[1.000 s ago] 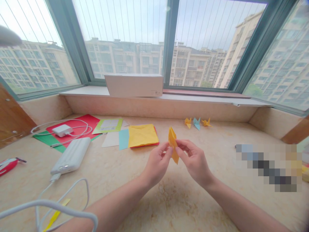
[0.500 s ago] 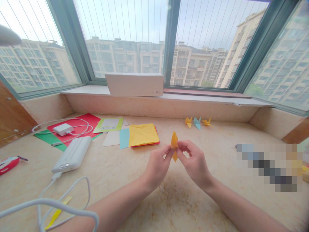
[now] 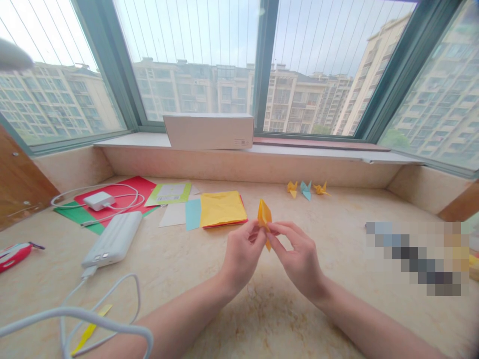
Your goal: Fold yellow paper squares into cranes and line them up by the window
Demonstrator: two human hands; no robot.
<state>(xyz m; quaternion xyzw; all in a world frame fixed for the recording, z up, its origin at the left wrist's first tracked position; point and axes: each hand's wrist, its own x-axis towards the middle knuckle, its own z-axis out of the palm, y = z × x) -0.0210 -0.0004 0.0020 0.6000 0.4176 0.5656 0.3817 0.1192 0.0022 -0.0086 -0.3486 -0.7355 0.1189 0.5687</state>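
Between my two hands is a small folded piece of yellow origami paper (image 3: pixel 264 213), held upright above the stone counter. My left hand (image 3: pixel 243 252) pinches its left side with thumb and fingers. From the right, my right hand (image 3: pixel 297 252) pinches it near the middle with thumb and forefinger. A pointed upper part rises over the fingertips, and a narrow tip shows below them. The fingers hide the middle of the paper. Beyond my hands stand a yellow paper crane (image 3: pixel 292 189), a blue paper crane (image 3: pixel 306 190) and another yellow paper crane (image 3: pixel 321 188).
A stack of yellow and red paper (image 3: pixel 223 208) lies left of my hands, beside a blue sheet (image 3: pixel 193 214). Further left are a white power bank (image 3: pixel 113 238), a charger (image 3: pixel 99 200), looped cables and a red cutter (image 3: pixel 15 255). A white box (image 3: pixel 209 131) stands on the sill.
The folded yellow paper has turned and shifted slightly left, showing more of its broad side. The fingers of my right hand have moved left along with it.
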